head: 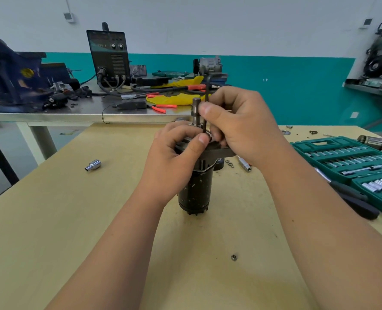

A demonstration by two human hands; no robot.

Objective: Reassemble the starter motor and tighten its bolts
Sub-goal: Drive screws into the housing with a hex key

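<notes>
Now our left hand (174,157) grips the starter motor (195,189) at its flange, likely heavy and rigid; right hand (246,126) pinches the hex key (207,90).

Bright even light, wide-angle edge distortion

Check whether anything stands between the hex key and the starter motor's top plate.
Nothing visible does. The right hand pinches the hex key upright beside the shaft, its lower end at the top plate of the starter motor, by the thumb of the left hand. The tip is hidden.
</notes>
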